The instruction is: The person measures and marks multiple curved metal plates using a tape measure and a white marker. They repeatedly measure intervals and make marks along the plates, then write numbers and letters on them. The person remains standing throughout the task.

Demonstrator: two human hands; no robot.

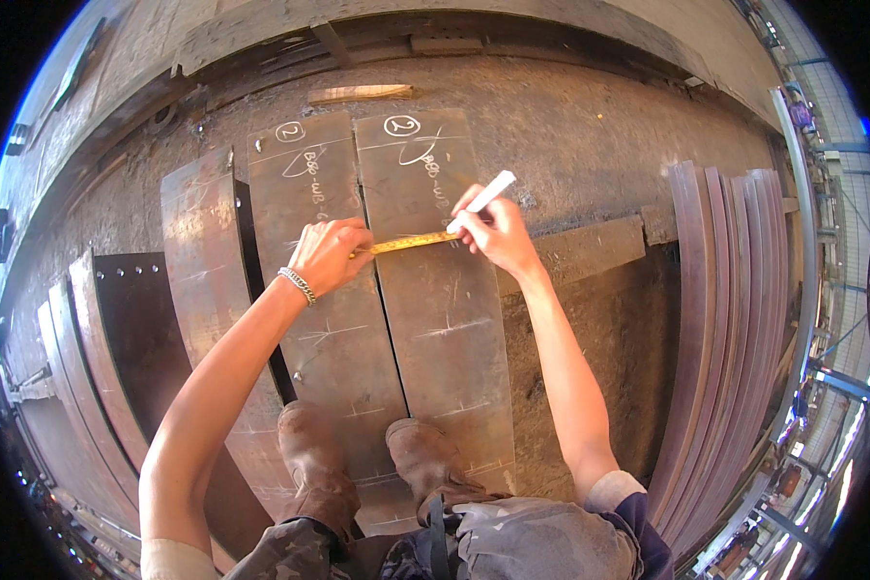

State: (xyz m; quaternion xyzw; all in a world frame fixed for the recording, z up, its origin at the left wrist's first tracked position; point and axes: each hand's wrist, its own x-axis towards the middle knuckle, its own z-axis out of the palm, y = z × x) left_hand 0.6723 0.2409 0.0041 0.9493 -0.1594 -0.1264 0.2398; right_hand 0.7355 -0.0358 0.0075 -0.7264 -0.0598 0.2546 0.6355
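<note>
A yellow tape measure blade (411,242) stretches across the right-hand steel plate (445,290), between my two hands. My left hand (331,255), with a chain bracelet at the wrist, is closed on the blade's left end, over the left-hand plate (329,338). In my right hand (501,238) a white marker (493,188) is gripped, its lower end down by the blade's right end. Fingers hide that end of the blade. White chalk-like lines, circles and lettering cover both plates, which lie side by side with a narrow dark gap.
My brown boots (425,454) stand on the plates. More steel plates (203,251) lie to the left, some with holes. Long stacked steel bars (730,338) run along the right. A wood piece (361,93) lies beyond the plates, and a large beam (435,19) crosses the far side.
</note>
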